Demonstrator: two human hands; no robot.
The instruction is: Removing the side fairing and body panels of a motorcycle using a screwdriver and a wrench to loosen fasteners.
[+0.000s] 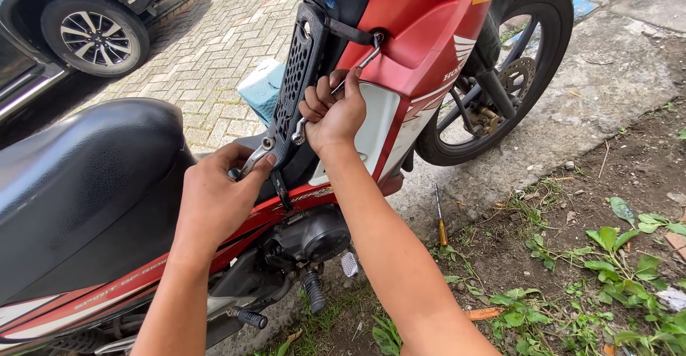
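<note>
A red and white motorcycle [421, 27] stands across the view. A black ventilated centre panel [296, 70] runs down between its seat and front fairing. My left hand [218, 195] grips a silver wrench [256, 157] at the panel's lower end. My right hand [332, 113] is closed around a second silver wrench [357, 67] that reaches up to a bolt near the red fairing's edge. Both hands press against the panel area.
The black seat [78, 177] fills the left. A screwdriver with an orange handle [440, 220] lies on the ground by the front wheel [500, 77]. A light blue block [261, 84] sits behind the bike. A parked car [78, 20] is at top left. Weeds cover the dirt at right.
</note>
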